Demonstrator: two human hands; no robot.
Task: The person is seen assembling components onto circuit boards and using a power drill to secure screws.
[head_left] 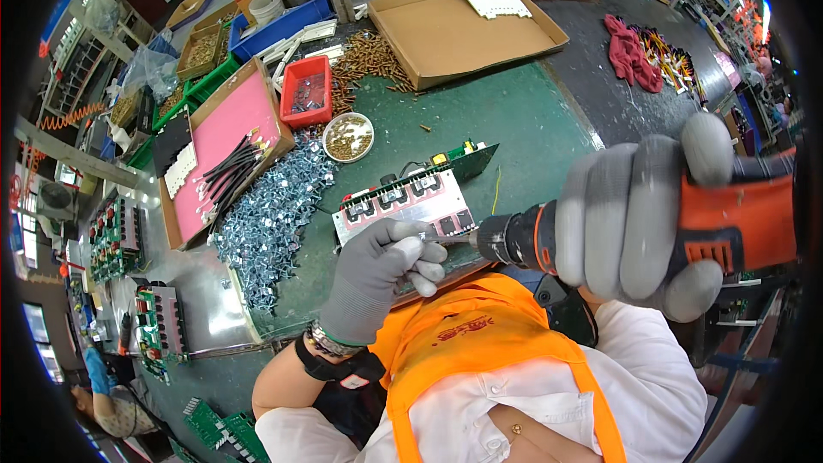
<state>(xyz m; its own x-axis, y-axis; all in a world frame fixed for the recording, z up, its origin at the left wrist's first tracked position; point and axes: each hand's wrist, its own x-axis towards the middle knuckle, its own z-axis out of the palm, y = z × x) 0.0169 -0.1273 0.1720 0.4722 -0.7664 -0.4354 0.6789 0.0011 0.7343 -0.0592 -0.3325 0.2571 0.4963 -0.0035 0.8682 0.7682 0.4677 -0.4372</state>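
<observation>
My right hand [630, 214], in a grey glove, is wrapped round an orange and black power drill [759, 214] held sideways, its chuck pointing left. From the chuck a thin metal bit [454, 239] reaches to the gloved fingers of my left hand [369, 273]. Those fingers are closed in a pinch at the bit's tip; whatever small piece they hold is hidden. Just beyond them a circuit board [463, 156] with a silver metal plate [347, 225] and black components lies on the green table, partly covered by my left hand.
Left of the board spreads a heap of small silver metal clips [270, 214]. Beyond are a white dish of small brass-coloured parts [349, 138], a red bin [306, 93], loose brass-coloured screws [369, 60] and a cardboard tray [463, 34]. Further boards [161, 317] stand at left, near another person [111, 411].
</observation>
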